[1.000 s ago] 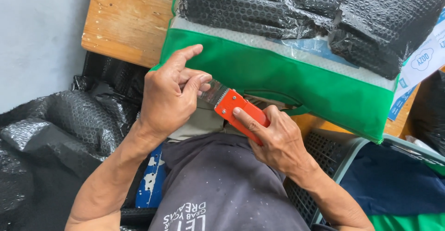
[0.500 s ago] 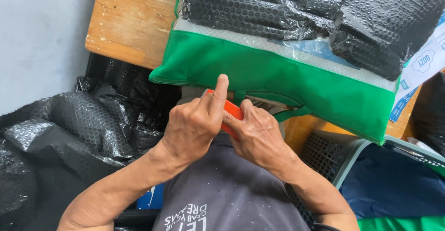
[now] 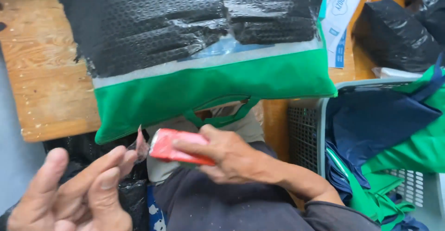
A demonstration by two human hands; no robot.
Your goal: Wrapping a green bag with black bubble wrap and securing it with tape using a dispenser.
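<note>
The right hand (image 3: 229, 159) grasps a flat red plastic tape cutter (image 3: 174, 150); the left hand (image 3: 76, 194), near left, is released, below the green fabric bag (image 3: 208, 89) under black bubble wrap (image 3: 185, 17).

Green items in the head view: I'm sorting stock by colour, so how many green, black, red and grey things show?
Green: 2, the green bag and green cloth
Black: 2, bubble wrap and black bundle
Red: 1, red tape cutter
Grey: 1, grey basket
Total: 6

Right hand (image 3: 227, 154) fingers curled in a grip; left hand (image 3: 79, 194) raised, fingers loose
</note>
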